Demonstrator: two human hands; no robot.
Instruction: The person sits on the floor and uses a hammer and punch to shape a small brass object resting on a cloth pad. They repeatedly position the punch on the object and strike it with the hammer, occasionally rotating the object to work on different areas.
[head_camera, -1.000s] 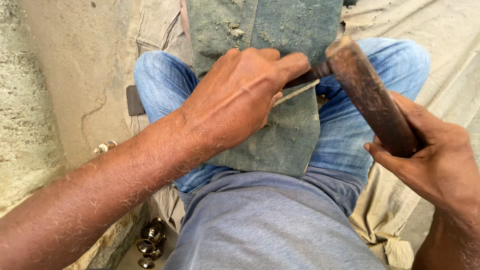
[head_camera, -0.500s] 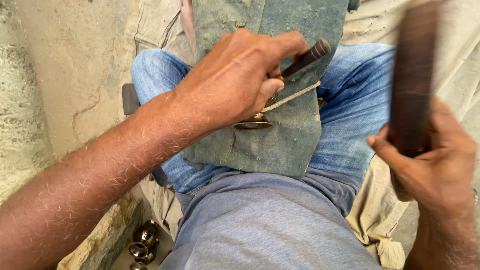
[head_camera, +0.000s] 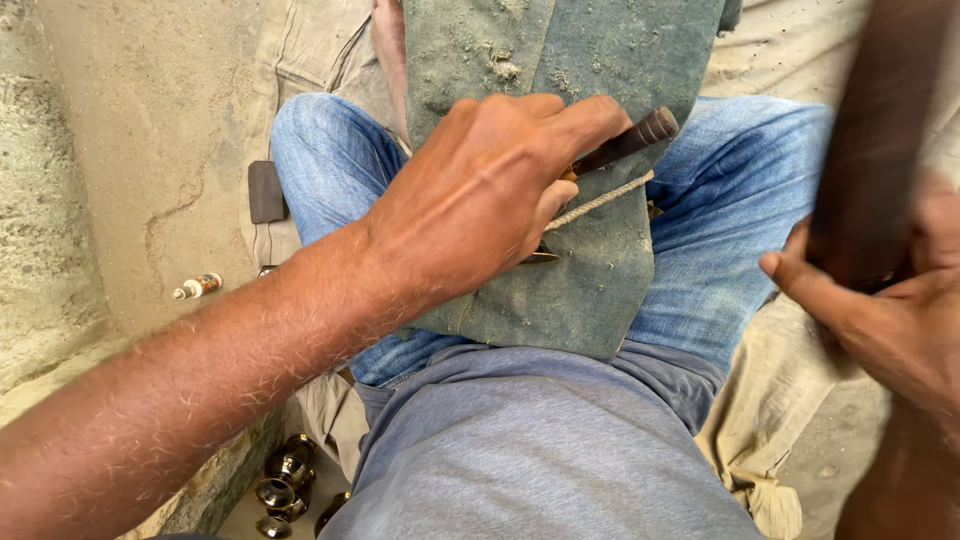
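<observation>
My left hand (head_camera: 490, 190) is closed around a chisel-like tool whose dark handle (head_camera: 630, 140) sticks out to the right; its tip is hidden under the hand. The hand rests on a dusty green cloth (head_camera: 590, 270) laid over my lap in blue jeans (head_camera: 720, 230). A thin cord (head_camera: 600, 203) runs out from under the fingers. My right hand (head_camera: 880, 310) grips a dark wooden mallet (head_camera: 870, 150), raised at the right edge and blurred by motion, apart from the tool.
A sandy stone surface (head_camera: 130, 130) lies to the left, with a small dark flat block (head_camera: 266, 190) and a small bottle (head_camera: 198, 287) on it. Several small brass pieces (head_camera: 285, 480) sit low at the left. Beige cloth (head_camera: 780, 400) covers the ground on the right.
The mallet was down against the tool handle's end a second ago; my right hand has lifted it up and to the right. My left hand has stayed on the tool.
</observation>
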